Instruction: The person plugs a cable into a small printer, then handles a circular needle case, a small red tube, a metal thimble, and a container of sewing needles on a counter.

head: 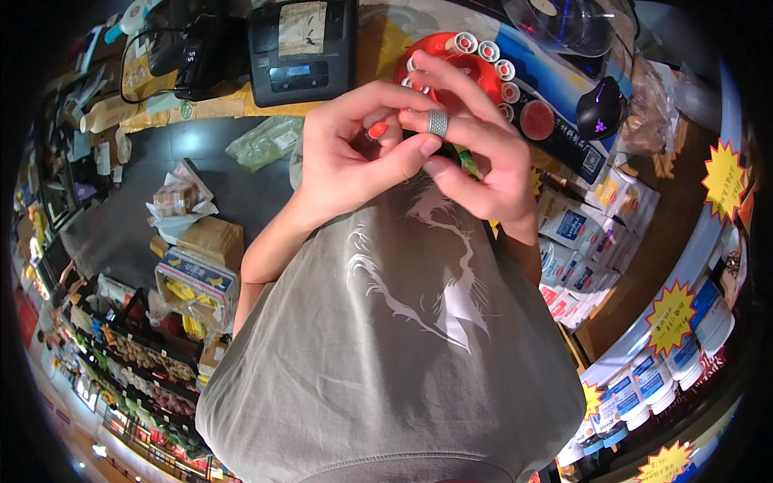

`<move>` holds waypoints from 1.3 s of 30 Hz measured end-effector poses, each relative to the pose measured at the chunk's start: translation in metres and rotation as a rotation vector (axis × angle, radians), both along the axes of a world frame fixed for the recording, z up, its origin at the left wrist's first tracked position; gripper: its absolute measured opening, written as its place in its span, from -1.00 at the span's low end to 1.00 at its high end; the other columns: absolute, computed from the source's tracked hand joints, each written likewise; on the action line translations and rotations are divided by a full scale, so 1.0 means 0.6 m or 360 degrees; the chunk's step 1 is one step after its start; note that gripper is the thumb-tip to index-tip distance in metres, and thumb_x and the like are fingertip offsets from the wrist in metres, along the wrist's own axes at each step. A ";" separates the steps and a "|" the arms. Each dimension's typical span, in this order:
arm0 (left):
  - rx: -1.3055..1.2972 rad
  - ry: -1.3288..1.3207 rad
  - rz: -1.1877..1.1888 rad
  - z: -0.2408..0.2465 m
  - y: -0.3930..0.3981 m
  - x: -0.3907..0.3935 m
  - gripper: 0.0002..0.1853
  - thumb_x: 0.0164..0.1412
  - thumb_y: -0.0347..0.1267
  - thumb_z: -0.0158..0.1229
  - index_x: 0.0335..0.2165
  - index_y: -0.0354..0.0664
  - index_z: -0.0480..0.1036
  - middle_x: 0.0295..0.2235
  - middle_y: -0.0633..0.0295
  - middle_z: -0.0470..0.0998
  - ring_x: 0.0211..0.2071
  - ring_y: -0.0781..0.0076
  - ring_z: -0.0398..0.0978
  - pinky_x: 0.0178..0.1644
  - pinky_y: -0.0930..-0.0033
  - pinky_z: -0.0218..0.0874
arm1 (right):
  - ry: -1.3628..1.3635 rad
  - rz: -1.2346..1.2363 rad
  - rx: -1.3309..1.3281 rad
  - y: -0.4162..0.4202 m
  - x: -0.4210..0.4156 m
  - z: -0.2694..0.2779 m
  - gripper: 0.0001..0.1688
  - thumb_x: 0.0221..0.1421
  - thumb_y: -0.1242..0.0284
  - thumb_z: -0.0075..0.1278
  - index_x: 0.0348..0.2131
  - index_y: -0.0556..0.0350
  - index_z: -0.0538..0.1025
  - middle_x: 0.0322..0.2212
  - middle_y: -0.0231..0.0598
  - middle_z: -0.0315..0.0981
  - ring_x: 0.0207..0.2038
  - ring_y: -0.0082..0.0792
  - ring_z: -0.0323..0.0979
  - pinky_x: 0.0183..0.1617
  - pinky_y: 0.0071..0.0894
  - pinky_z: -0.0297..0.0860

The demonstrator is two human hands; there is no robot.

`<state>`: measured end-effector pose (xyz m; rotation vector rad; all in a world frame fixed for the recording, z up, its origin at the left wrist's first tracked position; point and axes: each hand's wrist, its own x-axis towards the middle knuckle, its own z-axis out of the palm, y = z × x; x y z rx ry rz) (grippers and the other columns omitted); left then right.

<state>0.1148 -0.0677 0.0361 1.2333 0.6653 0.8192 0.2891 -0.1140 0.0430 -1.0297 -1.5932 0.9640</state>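
Note:
Both hands meet above the grey shirt, with the thumb tips close together or touching. My left hand [362, 145] is curled, and a small red object [377, 130] shows between its bent fingers; its far end is hidden. My right hand [489, 139] wears a wide textured silver ring [437, 123], and its fingertips are beside those of the left. Whether the right fingers pinch something small cannot be told. Just beyond the hands is a red plate [432, 47], partly covered by fingers, with several white cylinders with red centres [488, 51] around its edge. A round red-topped piece [537, 119] lies right of it.
A black label printer [302, 78] stands on the counter at the upper left. At the upper right lies a black computer mouse [601, 108] beside crumpled clear plastic. Yogurt pouches [567, 223] and white bottles [652, 380] line the right side. Cardboard boxes [211, 241] are at the left.

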 end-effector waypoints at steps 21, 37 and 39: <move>0.0111 0.0088 -0.0135 0.015 0.014 -0.042 -0.56 0.07 -0.63 -0.12 -0.03 -0.28 0.07 -0.48 0.26 0.39 -0.59 0.70 0.23 -0.53 0.63 0.04 | 0.0160 -0.0285 -0.0127 0.007 -0.036 0.010 -0.66 -0.01 0.57 0.04 -0.17 0.32 0.48 -0.22 -0.06 0.43 -0.17 -0.28 0.43 -0.10 -0.44 0.35; 0.0336 0.0456 -0.0289 0.049 -0.003 -0.050 -0.54 0.09 -0.64 0.03 -0.04 -0.32 0.08 -0.30 0.01 0.48 -0.40 0.20 0.56 -0.40 0.35 0.31 | 0.0240 -0.0191 -0.0258 0.006 -0.056 0.016 -0.86 0.06 0.56 0.01 -0.41 0.36 0.47 -0.32 -0.09 0.44 -0.33 -0.34 0.43 -0.26 -0.49 0.33; 0.0377 0.0409 -0.0281 0.049 -0.003 -0.050 -0.55 0.09 -0.63 0.05 -0.06 -0.31 0.11 -0.33 0.03 0.50 -0.41 0.16 0.55 -0.41 0.35 0.31 | 0.0292 -0.0195 -0.0225 0.005 -0.062 0.011 -0.86 0.04 0.56 0.02 -0.41 0.36 0.48 -0.36 -0.11 0.45 -0.36 -0.36 0.43 -0.29 -0.51 0.33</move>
